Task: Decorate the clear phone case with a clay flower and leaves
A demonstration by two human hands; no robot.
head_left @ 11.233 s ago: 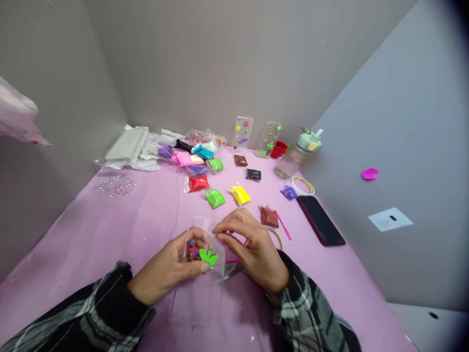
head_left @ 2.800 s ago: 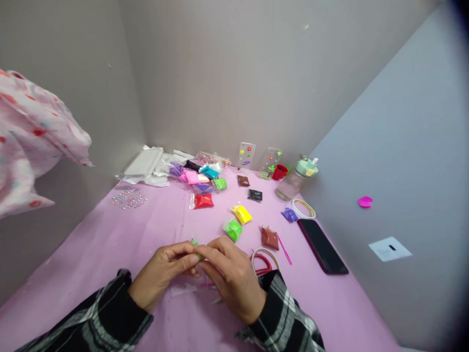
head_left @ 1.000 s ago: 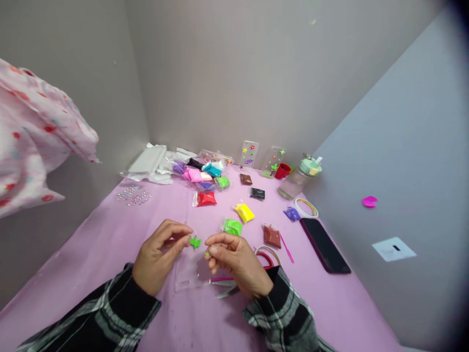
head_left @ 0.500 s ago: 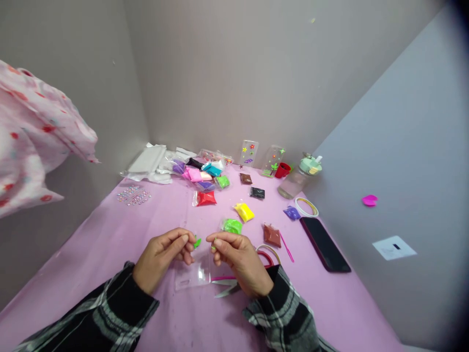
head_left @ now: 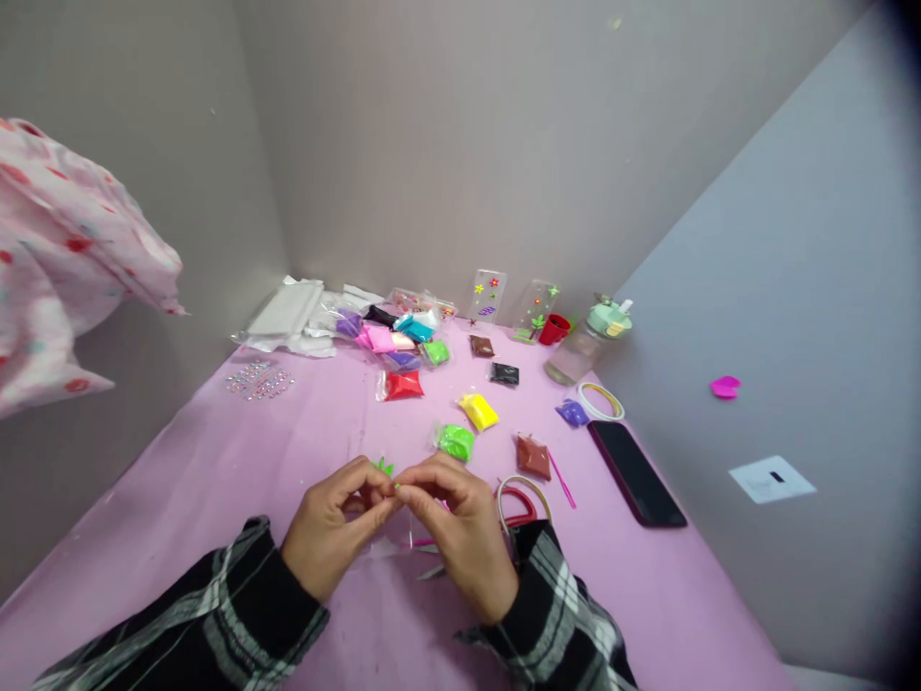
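Note:
My left hand (head_left: 337, 523) and my right hand (head_left: 457, 528) meet fingertip to fingertip, both pinched closed. Between the tips shows a tiny bit of light green clay (head_left: 396, 486), mostly covered by the fingers. Just beyond them, green leaf-shaped clay (head_left: 384, 466) rests over a clear phone case (head_left: 389, 549), which the hands largely hide. Behind the right hand lie red-handled scissors (head_left: 519, 506), their blades partly covered by it. An opened packet of green clay (head_left: 456, 441) is a little farther off.
Packets of yellow clay (head_left: 479, 412), brown clay (head_left: 532, 457) and red clay (head_left: 403, 385) lie ahead. A phone (head_left: 637, 475), tape roll (head_left: 602, 402) and bottle (head_left: 576, 357) line the right. Decorated clear cases (head_left: 488, 297) lean on the wall; rhinestones (head_left: 260, 380) lie left.
My hands have come together from a small gap, and their fingertips now meet at the bit of green clay. The view has shifted slightly.

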